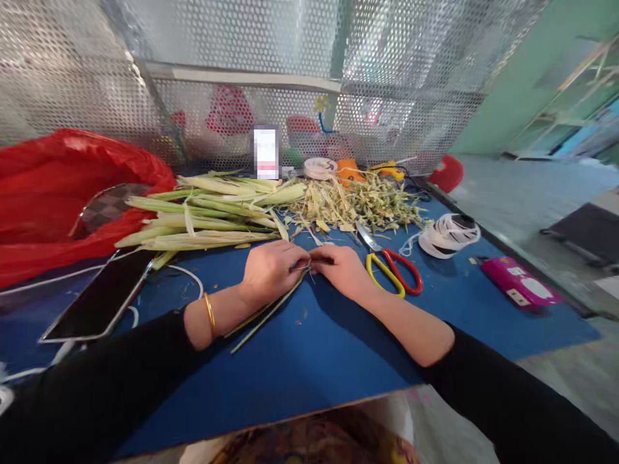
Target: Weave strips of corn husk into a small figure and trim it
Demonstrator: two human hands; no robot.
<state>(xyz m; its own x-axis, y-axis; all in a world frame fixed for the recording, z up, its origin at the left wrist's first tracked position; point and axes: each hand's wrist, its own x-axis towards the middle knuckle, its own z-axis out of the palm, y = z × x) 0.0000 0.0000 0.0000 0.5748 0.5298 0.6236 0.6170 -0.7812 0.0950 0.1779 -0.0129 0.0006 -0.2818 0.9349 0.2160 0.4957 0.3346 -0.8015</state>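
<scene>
Over the middle of the blue table (pixel 309 361), my left hand (pixel 273 270) is closed on thin green stalks (pixel 271 312) that trail down toward the lower left. Touching it at the fingertips is my right hand (pixel 341 267), pinched at the upper end of the stalks, where thin strands show. Just behind both hands lie long pale green husk leaves (pixel 207 209) and a heap of cut yellowish pieces (pixel 358 200). Scissors (pixel 396 267) with one yellow and one red handle rest right of my right hand.
A red plastic bag (pixel 58 193) and a dark tablet-like device (pixel 101 296) with a white cable are at left. White cord (pixel 447 235) and a purple packet (pixel 517 283) lie at right. Behind are a lit phone (pixel 266 153), a tape roll (pixel 320 168) and a perforated metal panel (pixel 290 38).
</scene>
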